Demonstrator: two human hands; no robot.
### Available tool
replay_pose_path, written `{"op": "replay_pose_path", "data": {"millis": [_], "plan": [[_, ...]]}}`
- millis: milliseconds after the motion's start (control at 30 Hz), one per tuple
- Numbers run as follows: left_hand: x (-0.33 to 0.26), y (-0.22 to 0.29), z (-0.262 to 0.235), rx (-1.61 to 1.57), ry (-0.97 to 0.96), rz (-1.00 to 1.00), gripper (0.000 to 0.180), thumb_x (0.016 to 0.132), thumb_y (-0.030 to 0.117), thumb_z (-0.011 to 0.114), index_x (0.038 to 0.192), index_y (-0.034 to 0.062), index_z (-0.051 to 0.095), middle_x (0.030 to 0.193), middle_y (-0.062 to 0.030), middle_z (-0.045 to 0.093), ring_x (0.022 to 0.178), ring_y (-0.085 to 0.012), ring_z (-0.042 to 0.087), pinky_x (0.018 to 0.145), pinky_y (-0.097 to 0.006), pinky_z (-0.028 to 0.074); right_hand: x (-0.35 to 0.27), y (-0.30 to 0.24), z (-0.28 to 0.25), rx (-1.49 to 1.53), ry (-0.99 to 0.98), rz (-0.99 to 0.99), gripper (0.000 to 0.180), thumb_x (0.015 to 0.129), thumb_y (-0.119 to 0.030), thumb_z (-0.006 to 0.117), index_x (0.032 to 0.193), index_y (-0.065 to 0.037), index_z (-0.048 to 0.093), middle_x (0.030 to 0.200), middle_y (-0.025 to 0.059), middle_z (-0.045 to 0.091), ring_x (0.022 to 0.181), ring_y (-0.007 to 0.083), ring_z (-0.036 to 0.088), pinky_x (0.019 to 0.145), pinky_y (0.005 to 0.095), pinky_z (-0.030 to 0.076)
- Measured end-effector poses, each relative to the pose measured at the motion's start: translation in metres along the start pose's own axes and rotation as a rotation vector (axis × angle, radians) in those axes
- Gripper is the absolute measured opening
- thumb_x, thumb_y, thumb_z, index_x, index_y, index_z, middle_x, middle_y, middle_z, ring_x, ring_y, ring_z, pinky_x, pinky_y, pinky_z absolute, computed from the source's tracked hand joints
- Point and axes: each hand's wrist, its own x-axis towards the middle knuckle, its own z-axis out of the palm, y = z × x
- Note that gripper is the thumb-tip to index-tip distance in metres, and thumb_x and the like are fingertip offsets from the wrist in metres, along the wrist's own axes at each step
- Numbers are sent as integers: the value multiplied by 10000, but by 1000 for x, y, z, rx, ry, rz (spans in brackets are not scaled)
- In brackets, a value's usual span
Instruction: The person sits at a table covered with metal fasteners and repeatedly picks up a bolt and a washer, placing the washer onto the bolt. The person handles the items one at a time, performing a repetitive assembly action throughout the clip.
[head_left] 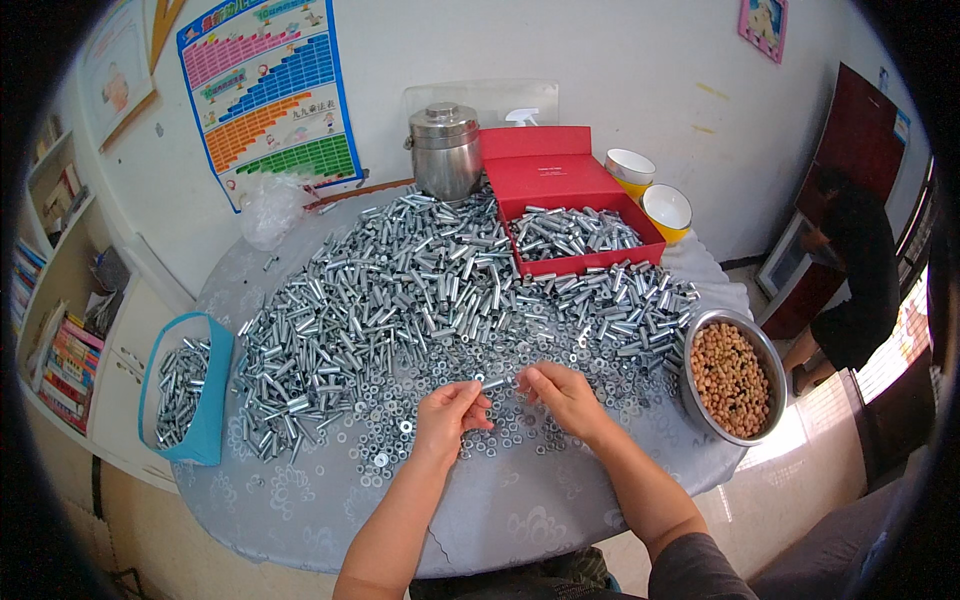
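A short silver metal bolt (494, 382), possibly with a sleeve on it, sticks out from the fingertips of my left hand (450, 420), which is closed on it. Just to its right, my right hand (563, 400) has thumb and forefinger pinched near the bolt's free end; whatever small part they hold is too small to make out. Both hands hover over a spread of loose washers and nuts (510, 430). Beyond them lies a large heap of silver bolts and sleeves (400, 280) across the table.
A blue fabric bin (210, 400) of metal parts stands left. At the back are a steel canister (445, 150) and an open red box (590, 265) of metal pieces. Yellow-and-white bowls (667, 207) and a steel bowl (690, 405) of brownish pieces sit right. A person (850, 260) bends beyond the table.
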Motion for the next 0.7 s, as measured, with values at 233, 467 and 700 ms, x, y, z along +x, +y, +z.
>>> {"op": "replay_pose_path", "data": {"millis": [233, 467, 700], "plan": [[-2, 1, 4, 14, -2, -8, 165, 844, 161, 554, 847, -2, 577, 692, -56, 580, 529, -91, 531, 495, -257, 513, -2, -7, 1, -36, 21, 27, 354, 918, -277, 406, 949, 16, 601, 806, 61, 608, 700, 119, 541, 651, 251, 449], [-3, 1, 4, 49, -22, -2, 166, 840, 133, 556, 901, -21, 569, 712, -77, 586, 549, -111, 554, 517, -276, 528, 0, -3, 0, -10, 14, 80, 273, 893, -216, 474, 1037, -5, 569, 848, 44, 613, 710, 97, 553, 655, 236, 452], [-4, 2, 9, 91, -106, 49, 214, 835, 103, 556, 998, -35, 545, 798, -114, 593, 616, -137, 580, 560, -281, 544, 0, -4, 9, 217, -86, 178, 215, 822, -103, 576, 1017, -11, 573, 783, 31, 611, 675, 91, 565, 624, 229, 473]]}}
